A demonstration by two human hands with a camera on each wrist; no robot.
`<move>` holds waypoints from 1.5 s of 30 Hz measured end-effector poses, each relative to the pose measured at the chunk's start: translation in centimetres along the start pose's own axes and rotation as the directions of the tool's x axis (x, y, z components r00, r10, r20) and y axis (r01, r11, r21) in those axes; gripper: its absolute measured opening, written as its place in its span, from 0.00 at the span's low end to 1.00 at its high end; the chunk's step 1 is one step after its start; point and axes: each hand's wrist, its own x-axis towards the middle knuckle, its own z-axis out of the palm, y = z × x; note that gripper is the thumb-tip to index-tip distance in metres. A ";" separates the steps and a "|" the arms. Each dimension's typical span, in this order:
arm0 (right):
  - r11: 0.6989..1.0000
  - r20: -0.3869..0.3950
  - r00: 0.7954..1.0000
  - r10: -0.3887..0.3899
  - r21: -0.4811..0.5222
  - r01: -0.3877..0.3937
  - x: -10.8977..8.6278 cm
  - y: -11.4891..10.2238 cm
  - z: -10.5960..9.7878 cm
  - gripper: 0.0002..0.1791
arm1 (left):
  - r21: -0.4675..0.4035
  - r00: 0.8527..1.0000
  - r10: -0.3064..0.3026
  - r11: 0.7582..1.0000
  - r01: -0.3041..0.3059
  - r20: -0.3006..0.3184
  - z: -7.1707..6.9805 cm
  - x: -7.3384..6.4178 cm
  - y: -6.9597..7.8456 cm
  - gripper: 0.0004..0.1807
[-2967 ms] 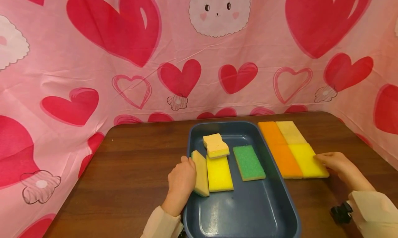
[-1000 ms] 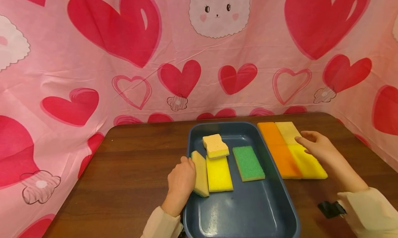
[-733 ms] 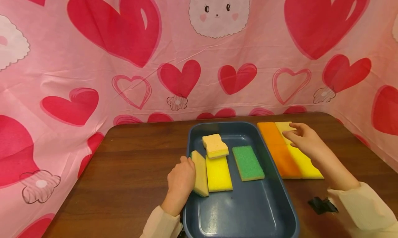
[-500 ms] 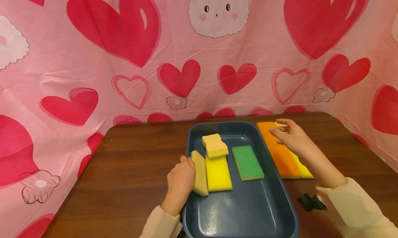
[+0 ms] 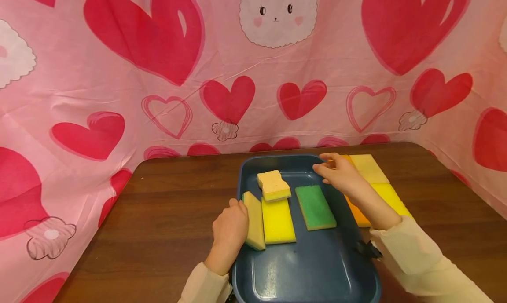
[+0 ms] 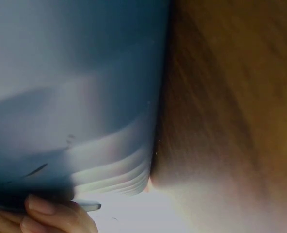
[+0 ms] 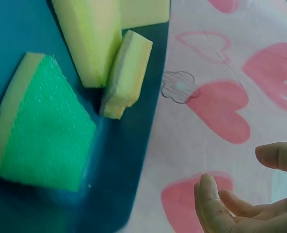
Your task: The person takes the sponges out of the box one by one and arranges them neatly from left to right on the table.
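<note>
A dark blue tray (image 5: 313, 268) lies on the brown table. My left hand (image 5: 229, 226) grips its left rim; the left wrist view shows fingers (image 6: 56, 216) curled under that rim. Beside this hand a yellow sponge (image 5: 254, 221) leans on the tray's left wall. Next to it lies a bright yellow sponge (image 5: 279, 224), with a notched pale yellow sponge (image 5: 274, 186) at its far end. Toward the right lies a green-topped sponge (image 5: 315, 207). Above the tray's far right corner hovers my right hand (image 5: 342, 175), thumb and fingers apart, holding nothing (image 7: 250, 204).
Right of the tray, flat squares lie side by side: orange ones (image 5: 358, 214) partly behind my right arm, a pale yellow one (image 5: 370, 167) and a bright yellow one (image 5: 392, 198). A pink heart-patterned cloth (image 5: 222, 39) hangs behind the table (image 5: 166, 224).
My right hand has left the bright yellow square's right edge and moved left over the squares to the tray's far right corner. The left hand and the sponges stay put.
</note>
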 end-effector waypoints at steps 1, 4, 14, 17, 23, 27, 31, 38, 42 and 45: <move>1.000 0.003 1.000 0.002 -0.002 -0.002 0.2 0.0 0.3 0.35 | -0.001 1.000 0.000 1.000 0.000 0.002 0.0 0.0 0.0 0.15; 1.000 0.030 0.999 0.011 0.010 -0.012 0.6 -0.2 1.1 0.34 | -0.005 1.000 0.002 1.000 -0.002 0.001 0.0 0.0 0.0 0.15; 0.999 0.060 0.997 0.051 0.011 -0.052 1.7 -0.4 4.2 0.31 | -0.002 1.000 0.004 1.000 -0.004 -0.008 0.0 -0.1 0.1 0.15; 0.997 0.076 0.995 0.066 0.027 -0.068 2.4 -0.5 4.9 0.31 | -0.002 1.000 0.005 1.000 -0.005 -0.012 0.0 -0.1 0.1 0.15; 0.995 0.061 0.993 0.101 -0.014 -0.100 3.8 -0.3 6.2 0.28 | -0.002 1.000 -0.002 1.000 0.002 0.006 -0.1 0.0 0.0 0.15; 0.993 0.045 0.993 0.113 -0.050 -0.111 4.4 0.3 7.1 0.27 | -0.003 1.000 -0.001 1.000 0.001 0.007 0.0 0.1 -0.1 0.15; 0.990 0.041 0.991 0.125 -0.074 -0.122 4.7 0.7 7.6 0.26 | -0.004 1.000 0.000 1.000 0.000 0.006 0.0 0.0 -0.1 0.15; 0.983 0.035 0.989 0.141 -0.125 -0.135 5.2 1.4 8.0 0.27 | -0.002 1.000 0.001 1.000 -0.001 0.009 0.0 0.1 -0.1 0.15; 0.981 0.029 0.991 0.130 -0.146 -0.125 5.4 1.8 8.2 0.23 | 0.000 1.000 0.006 1.000 -0.006 0.004 0.0 0.1 -0.1 0.15; 0.979 0.027 0.991 0.130 -0.164 -0.124 5.4 1.9 8.3 0.22 | 0.002 1.000 0.010 1.000 -0.010 -0.008 0.1 0.1 -0.1 0.15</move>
